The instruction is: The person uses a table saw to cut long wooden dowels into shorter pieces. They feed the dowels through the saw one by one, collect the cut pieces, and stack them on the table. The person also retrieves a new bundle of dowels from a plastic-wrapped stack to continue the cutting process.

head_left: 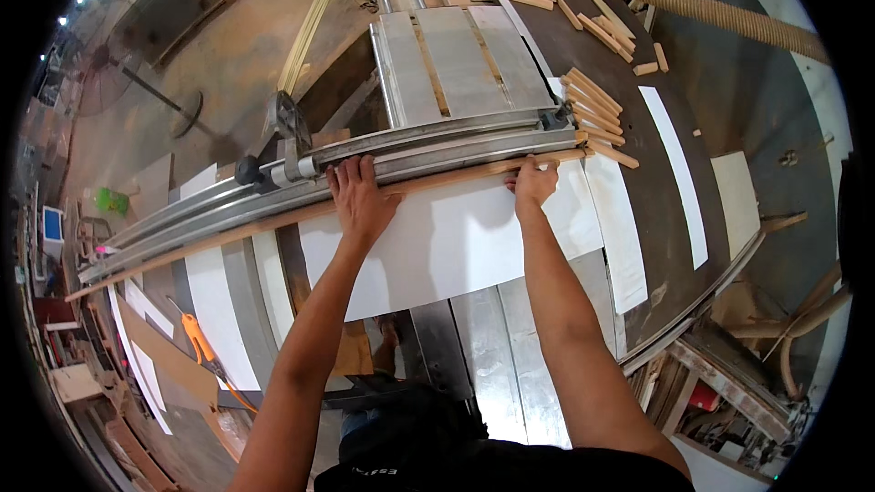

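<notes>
A long, thin wooden strip (447,179) lies along the near side of a metal fence (428,158) that spans the saw table. My left hand (360,200) bends over the strip, its fingers reaching onto the fence and its thumb at the strip's near side. Farther right, my right hand (535,185) pinches the strip near its right end, the index finger on top and the others curled. Beneath both hands is a white sheet (437,251). Short cut wooden pieces (594,111) lie fanned out just beyond the strip's right end.
More short pieces (609,35) are scattered at the far right of the table. A ribbed hose (702,7) crosses above there. An orange-handled air blow gun (194,337) lies at left, near a black knob (248,169) on the fence. A stand fan (185,116) is on the floor.
</notes>
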The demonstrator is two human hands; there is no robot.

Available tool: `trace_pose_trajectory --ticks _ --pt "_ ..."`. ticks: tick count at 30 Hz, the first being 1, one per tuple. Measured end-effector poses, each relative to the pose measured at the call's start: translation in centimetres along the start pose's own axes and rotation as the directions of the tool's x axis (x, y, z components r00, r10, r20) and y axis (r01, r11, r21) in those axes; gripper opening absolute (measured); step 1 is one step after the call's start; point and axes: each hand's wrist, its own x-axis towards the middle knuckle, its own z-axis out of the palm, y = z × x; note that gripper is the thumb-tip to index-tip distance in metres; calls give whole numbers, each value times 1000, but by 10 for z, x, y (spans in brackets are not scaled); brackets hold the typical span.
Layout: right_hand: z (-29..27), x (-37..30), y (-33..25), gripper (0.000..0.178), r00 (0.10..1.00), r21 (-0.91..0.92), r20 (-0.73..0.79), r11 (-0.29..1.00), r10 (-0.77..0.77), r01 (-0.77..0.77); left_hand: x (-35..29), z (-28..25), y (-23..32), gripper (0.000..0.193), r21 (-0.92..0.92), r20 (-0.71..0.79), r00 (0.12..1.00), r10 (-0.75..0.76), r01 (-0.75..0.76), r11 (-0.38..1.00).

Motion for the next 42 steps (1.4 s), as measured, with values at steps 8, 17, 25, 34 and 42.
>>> trace_pose_trajectory --ticks 8,17,25,34,42 --pt "-8 -4 2 64 1000 -73 -6 997 3 -3 -5 -8 -2 83 -81 11 1000 -12 13 997" --pt "-17 -14 2 70 1000 -113 -22 994 -5 3 -14 -16 -8 83 -116 25 1000 1 2 993" --pt "-45 -45 12 64 1000 -80 -25 997 4 -6 -37 -43 -25 95 -164 52 985 167 -156 974" --pt "-213 -137 140 81 991 199 -127 978 -29 54 -229 -109 -71 80 -275 91 992 -82 104 956" --pt "-345 -141 195 54 944 -104 -321 988 75 -114 -294 -182 -192 88 -275 -260 473 -842 799 535"
